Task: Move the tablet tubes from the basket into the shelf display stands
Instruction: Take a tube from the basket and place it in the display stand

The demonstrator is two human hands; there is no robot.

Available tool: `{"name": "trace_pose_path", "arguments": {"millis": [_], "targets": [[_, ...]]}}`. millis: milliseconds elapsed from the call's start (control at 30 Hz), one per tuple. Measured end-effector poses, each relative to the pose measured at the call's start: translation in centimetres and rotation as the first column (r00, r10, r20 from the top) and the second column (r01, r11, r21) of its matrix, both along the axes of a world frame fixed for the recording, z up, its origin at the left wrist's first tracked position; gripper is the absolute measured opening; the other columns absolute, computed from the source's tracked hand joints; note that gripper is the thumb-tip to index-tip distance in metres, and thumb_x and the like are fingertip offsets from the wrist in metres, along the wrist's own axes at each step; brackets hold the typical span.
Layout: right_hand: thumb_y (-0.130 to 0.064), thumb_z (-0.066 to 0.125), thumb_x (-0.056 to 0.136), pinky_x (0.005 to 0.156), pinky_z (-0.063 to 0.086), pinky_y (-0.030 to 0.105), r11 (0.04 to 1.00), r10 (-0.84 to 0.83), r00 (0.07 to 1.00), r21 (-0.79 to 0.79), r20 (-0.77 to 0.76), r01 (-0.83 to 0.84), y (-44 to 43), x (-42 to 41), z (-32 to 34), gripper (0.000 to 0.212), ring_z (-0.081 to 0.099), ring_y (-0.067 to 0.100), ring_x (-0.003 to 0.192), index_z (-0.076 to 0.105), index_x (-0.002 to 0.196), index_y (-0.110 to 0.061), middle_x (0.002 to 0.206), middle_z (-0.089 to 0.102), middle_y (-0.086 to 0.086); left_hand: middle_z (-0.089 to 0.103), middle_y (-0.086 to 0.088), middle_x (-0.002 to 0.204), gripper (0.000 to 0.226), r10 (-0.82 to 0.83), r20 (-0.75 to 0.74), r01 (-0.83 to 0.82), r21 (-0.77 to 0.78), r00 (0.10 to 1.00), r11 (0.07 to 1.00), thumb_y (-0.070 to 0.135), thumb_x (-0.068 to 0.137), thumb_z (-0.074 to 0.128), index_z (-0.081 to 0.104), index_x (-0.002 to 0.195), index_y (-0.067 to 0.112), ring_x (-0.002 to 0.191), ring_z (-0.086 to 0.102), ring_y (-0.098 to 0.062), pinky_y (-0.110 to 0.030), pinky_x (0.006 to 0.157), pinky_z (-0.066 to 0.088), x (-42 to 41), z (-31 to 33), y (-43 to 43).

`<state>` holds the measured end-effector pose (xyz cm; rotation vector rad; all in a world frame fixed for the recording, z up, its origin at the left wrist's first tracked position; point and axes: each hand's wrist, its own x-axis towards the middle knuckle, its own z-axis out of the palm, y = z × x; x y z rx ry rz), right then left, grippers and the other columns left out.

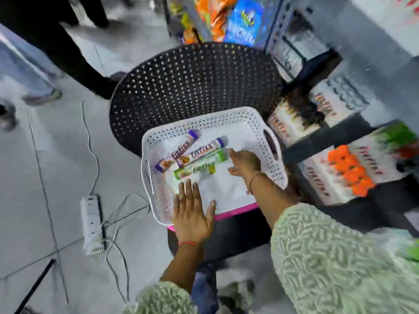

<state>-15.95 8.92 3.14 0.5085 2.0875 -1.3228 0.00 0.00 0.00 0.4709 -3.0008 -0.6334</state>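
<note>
A white perforated basket point(269, 141) rests on a black chair seat. Inside lie three tablet tubes: two with purple caps point(179, 149) point(204, 151) and one green tube point(199, 165), side by side and slanted. My left hand point(192, 211) lies flat with fingers spread on the basket's near edge, holding nothing. My right hand point(243, 164) is inside the basket at the cap end of the green tube, fingers touching or nearly touching it; no firm grip shows. Display stands point(362, 168) with orange-capped tubes stand on the dark shelf at right.
The black perforated chair back point(192, 80) rises behind the basket. More display boxes point(317, 109) sit on the shelf above right. A white power strip point(91, 223) and cables lie on the floor at left. Another person's legs point(68, 53) stand at upper left.
</note>
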Motion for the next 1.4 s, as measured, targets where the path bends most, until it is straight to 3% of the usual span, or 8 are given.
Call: {"name": "trace_pose_path", "arguments": {"millis": [400,533,767,867,1000,1100,1233,1400], "targets": [[-0.003,0.072,0.073,0.076,0.054,0.047,0.841,-0.414,0.866,-0.248,0.280,0.482,-2.7,-1.4,-2.3,0.039,0.066,0.038,0.089,0.056,0.104,0.015,0.112,0.063,0.029,0.031,-0.021,0.143,0.074,0.023,0.006,-0.022,-0.089,1.000,0.996,0.054,0.094,0.011,0.034,0.135,-0.004,0.138,0.004,-0.024,-0.034,0.112,-0.001,0.3,-1.6,-0.4],[0.000,0.074,0.068,0.077,0.057,0.042,0.831,-0.484,0.872,-0.270,0.078,0.486,3.0,-0.8,1.8,0.017,0.063,0.030,0.077,0.058,0.065,0.002,0.085,0.064,0.020,0.024,-0.018,0.145,0.073,-0.024,0.027,0.025,-0.049,0.999,0.998,0.055,0.095,0.009,0.026,0.138,-0.002,0.139,-0.004,-0.017,-0.032,0.112,-0.002,0.4,-1.2,-0.7],[-0.011,0.079,0.060,0.054,0.061,0.041,0.809,-0.587,0.743,-0.239,-0.322,0.536,18.0,2.7,15.0,0.016,0.064,0.033,0.072,0.066,0.064,-0.003,0.071,0.061,0.021,0.036,-0.029,0.138,0.074,-0.248,-0.118,0.253,0.037,0.962,0.967,0.051,0.096,0.008,0.032,0.132,-0.009,0.131,0.021,-0.035,-0.032,0.111,0.000,-3.7,4.2,6.3],[-0.019,0.081,0.054,0.070,0.058,0.057,0.771,-0.615,0.619,-0.206,-0.489,0.603,24.7,5.8,21.1,0.021,0.068,0.037,0.073,0.061,0.047,-0.015,0.068,0.064,0.019,0.038,-0.031,0.136,0.072,-0.410,-0.291,0.439,0.038,0.864,0.898,0.048,0.097,0.008,0.034,0.131,-0.009,0.129,0.025,-0.038,-0.036,0.109,0.007,-7.0,8.7,14.0],[-0.016,0.082,0.059,0.059,0.059,0.022,0.713,-0.546,0.460,-0.099,-0.700,0.694,32.4,10.6,28.4,0.027,0.068,0.013,0.062,0.058,0.048,-0.022,0.050,0.065,-0.003,0.035,-0.028,0.139,0.069,-0.577,-0.457,0.660,0.028,0.677,0.751,0.047,0.096,0.012,0.033,0.133,-0.008,0.131,0.019,-0.033,-0.037,0.108,0.008,-8.3,14.6,24.4],[-0.023,0.082,0.053,0.066,0.057,0.039,0.638,-0.461,0.410,0.027,-0.787,0.769,37.0,14.0,32.9,0.022,0.068,0.026,0.072,0.061,0.052,-0.016,0.070,0.070,0.014,0.029,-0.023,0.144,0.069,-0.720,-0.497,0.826,-0.013,0.484,0.564,0.049,0.096,0.011,0.028,0.137,-0.004,0.134,0.014,-0.028,-0.035,0.109,0.006,-7.6,17.1,30.9],[-0.023,0.077,0.062,0.070,0.042,0.023,0.499,-0.173,0.522,0.382,-0.835,0.778,40.9,17.1,38.1,0.029,0.058,0.015,0.078,0.072,0.087,-0.011,0.079,0.065,0.007,0.030,-0.020,0.144,0.073,-0.853,-0.462,0.938,-0.113,0.243,0.329,0.052,0.096,0.007,0.030,0.137,-0.004,0.135,0.015,-0.025,-0.031,0.110,0.003,-6.2,18.0,36.6],[-0.013,0.065,0.075,0.061,0.050,0.014,0.517,-0.066,0.700,0.576,-0.711,0.633,45.1,17.6,40.9,0.024,0.056,0.012,0.078,0.071,0.099,-0.010,0.097,0.072,0.011,0.042,-0.021,0.138,0.078,-0.919,-0.360,0.949,-0.198,0.163,0.246,0.053,0.095,0.003,0.040,0.131,-0.005,0.130,0.027,-0.033,-0.032,0.108,0.004,-5.3,16.8,38.6]]}}
